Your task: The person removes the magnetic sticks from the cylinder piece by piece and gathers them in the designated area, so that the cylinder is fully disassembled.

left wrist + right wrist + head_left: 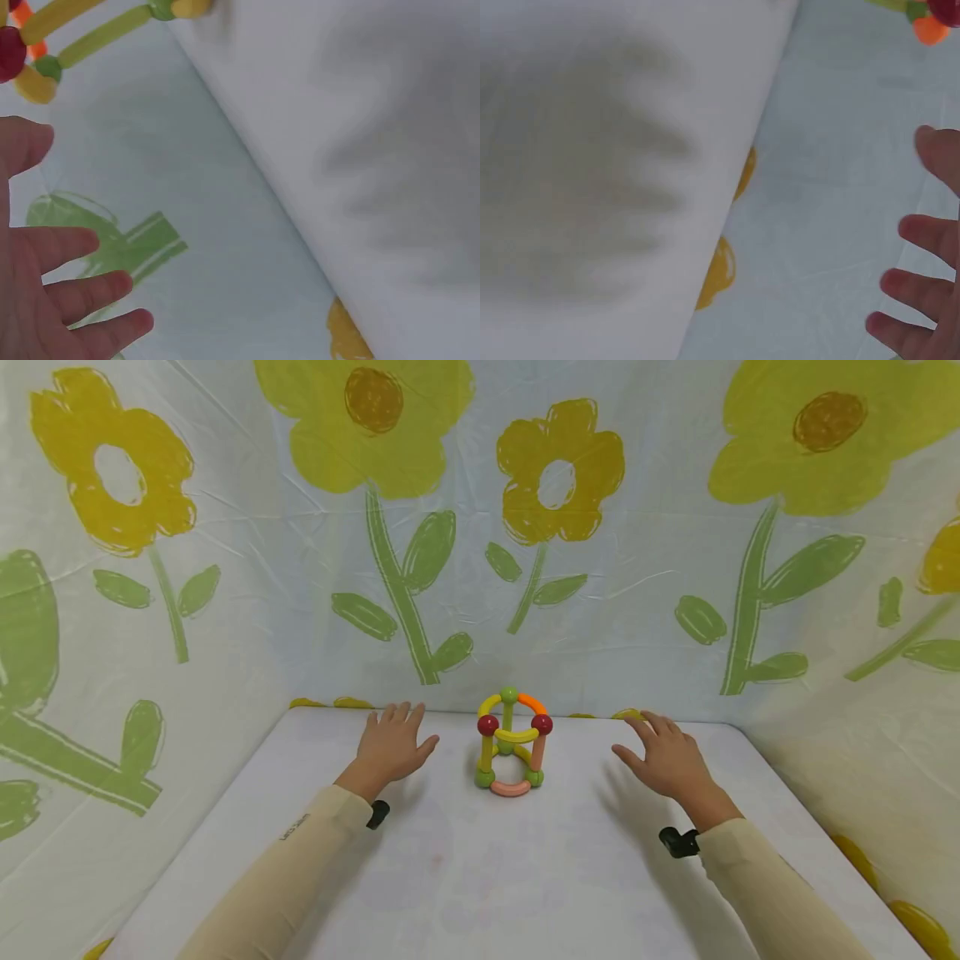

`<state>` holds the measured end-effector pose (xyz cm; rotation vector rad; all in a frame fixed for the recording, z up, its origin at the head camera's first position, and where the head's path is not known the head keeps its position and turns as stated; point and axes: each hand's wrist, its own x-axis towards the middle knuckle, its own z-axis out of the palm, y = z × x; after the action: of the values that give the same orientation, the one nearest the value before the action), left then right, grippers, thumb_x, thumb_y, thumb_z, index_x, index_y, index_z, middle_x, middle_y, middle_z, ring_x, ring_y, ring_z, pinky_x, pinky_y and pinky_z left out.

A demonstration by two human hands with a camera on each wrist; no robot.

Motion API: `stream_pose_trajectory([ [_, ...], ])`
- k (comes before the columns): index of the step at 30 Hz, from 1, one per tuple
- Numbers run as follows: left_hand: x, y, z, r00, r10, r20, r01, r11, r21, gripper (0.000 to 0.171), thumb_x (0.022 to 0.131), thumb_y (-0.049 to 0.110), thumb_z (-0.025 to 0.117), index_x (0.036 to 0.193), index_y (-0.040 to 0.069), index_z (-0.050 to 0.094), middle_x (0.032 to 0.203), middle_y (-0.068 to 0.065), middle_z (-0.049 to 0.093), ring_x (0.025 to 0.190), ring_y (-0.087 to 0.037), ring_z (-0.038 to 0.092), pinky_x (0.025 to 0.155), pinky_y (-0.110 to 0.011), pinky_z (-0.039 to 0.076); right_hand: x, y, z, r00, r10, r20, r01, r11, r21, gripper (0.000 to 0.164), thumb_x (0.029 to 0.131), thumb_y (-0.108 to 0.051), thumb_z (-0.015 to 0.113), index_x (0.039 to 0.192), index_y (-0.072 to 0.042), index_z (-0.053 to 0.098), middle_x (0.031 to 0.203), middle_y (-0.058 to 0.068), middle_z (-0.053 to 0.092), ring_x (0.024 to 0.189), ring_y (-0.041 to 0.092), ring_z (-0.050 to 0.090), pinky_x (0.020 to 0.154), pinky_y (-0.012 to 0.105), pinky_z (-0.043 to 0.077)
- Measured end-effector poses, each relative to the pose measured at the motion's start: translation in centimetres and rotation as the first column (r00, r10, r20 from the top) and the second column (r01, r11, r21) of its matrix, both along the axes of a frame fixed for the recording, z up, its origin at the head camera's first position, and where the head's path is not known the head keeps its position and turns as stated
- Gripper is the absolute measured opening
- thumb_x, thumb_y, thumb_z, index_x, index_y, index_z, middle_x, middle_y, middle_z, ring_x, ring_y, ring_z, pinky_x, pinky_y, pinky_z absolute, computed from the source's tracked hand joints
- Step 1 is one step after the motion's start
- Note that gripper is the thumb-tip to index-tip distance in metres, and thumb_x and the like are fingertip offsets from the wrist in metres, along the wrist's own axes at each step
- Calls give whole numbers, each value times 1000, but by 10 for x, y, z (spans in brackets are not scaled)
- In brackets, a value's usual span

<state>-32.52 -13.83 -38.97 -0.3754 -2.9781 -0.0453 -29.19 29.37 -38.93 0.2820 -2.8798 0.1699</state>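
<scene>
A small frame built of coloured rods and balls (509,737), like a magnetic stick-and-ball toy, stands upright on the white table. Red balls mark its two front top corners, a green ball its back top corner, and green balls its base. To its left, the left hand (392,745) hovers over the table with fingers spread, holding nothing. On the other side the right hand (669,760) is likewise spread and holds nothing. Both hands are apart from the toy. Part of the toy (105,34) shows at the top left of the left wrist view, beyond the thumb.
The white tabletop (480,877) runs back to a hanging cloth (637,610) printed with yellow flowers. More of this cloth encloses the left and right sides. A small black camera (678,842) sits at the right wrist, another (378,814) at the left.
</scene>
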Motion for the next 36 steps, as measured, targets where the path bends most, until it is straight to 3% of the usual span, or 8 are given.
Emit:
stream_pose_trajectory([
  [10,12,24,22,986,-101,-133,102,995,4,48,95,38,53,131,6,58,128,-13,64,118,-33,60,100,-49,47,0,-32,20,993,114,-5,-113,972,-206,50,94,-41,58,130,-6,56,138,20,50,127,41,46,100,61,41],
  [15,16,37,27,970,-140,-198,146,989,17,44,94,38,55,126,8,62,121,-10,67,109,-29,64,93,-44,53,-3,-48,24,988,156,4,-150,953,-265,45,94,-34,60,130,-7,56,138,18,50,129,39,46,104,59,40],
  [19,20,48,31,961,-159,-226,177,982,61,42,94,38,56,124,11,63,121,-7,68,110,-27,64,95,-43,52,-5,-61,27,983,183,21,-169,939,-299,44,95,-32,60,132,-10,56,140,15,50,130,37,45,105,59,40],
  [24,24,64,31,927,-228,-298,269,958,104,37,92,35,61,118,10,66,114,-5,69,106,-24,64,95,-40,52,-7,-74,27,972,235,29,-212,920,-331,44,94,-29,60,134,-12,54,144,12,48,133,36,45,106,58,39],
  [30,25,86,25,869,-330,-369,404,903,144,23,88,25,67,103,8,69,99,-4,69,93,-20,62,89,-34,53,-10,-90,27,957,287,33,-258,901,-347,46,93,-23,62,137,-13,52,147,11,46,136,35,43,109,56,36],
  [32,26,93,22,861,-351,-369,425,894,142,24,87,21,67,106,6,68,101,-4,68,96,-20,61,93,-34,51,-12,-95,26,953,301,30,-272,898,-346,48,93,-21,63,138,-12,51,148,11,45,136,35,43,110,56,36],
  [36,26,107,16,861,-378,-341,421,905,59,33,90,22,65,118,5,65,116,-5,67,118,-24,58,107,-39,43,-16,-102,24,938,346,2,-324,882,-343,49,90,-12,67,137,-10,52,147,12,47,135,36,44,109,55,37],
])
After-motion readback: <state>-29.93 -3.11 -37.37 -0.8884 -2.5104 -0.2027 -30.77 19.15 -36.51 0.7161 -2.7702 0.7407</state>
